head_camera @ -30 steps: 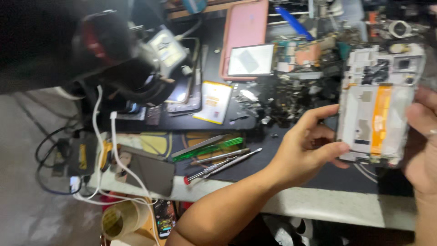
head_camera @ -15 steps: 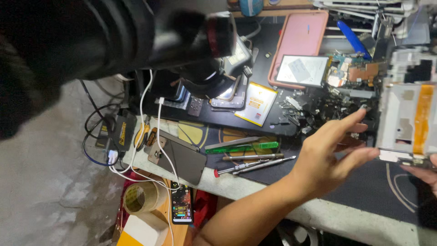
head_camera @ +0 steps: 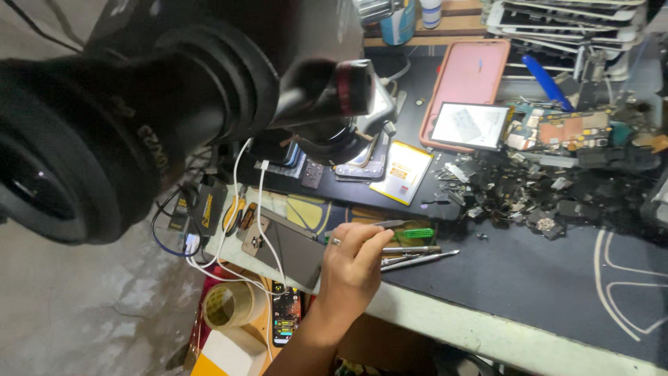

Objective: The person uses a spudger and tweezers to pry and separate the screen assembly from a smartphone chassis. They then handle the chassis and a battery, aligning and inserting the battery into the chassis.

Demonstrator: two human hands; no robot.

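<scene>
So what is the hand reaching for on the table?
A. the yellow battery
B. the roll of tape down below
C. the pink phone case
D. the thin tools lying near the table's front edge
D: the left hand has its fingers down on the cluster of thin tools beside the green-handled one, at the front of the dark work mat, well away from the other things.

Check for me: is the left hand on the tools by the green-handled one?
Yes, the left hand rests its fingers on the metal tools beside the green-handled tool.
</scene>
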